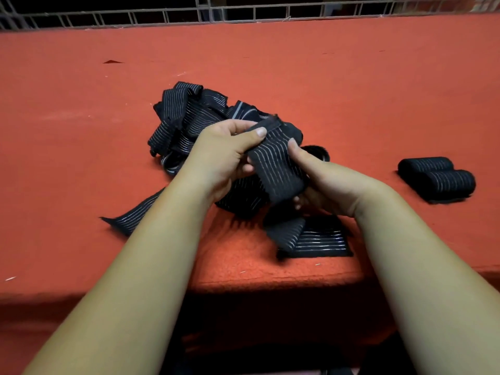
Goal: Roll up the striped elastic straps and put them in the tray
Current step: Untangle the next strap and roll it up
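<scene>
A black elastic strap with thin white stripes is held between both hands above the red table. My left hand grips its upper left side, thumb on top. My right hand grips its right side and lower end, thumb on the front. The strap's loose tail hangs down toward the table. Behind the hands lies a tangled pile of the same striped straps. Two rolled straps lie side by side at the right. No tray is in view.
The red felt table top stretches far back to a metal grid fence. A flat strap lies near the front edge, and another strap end sticks out at the left. The table's front edge runs below the forearms.
</scene>
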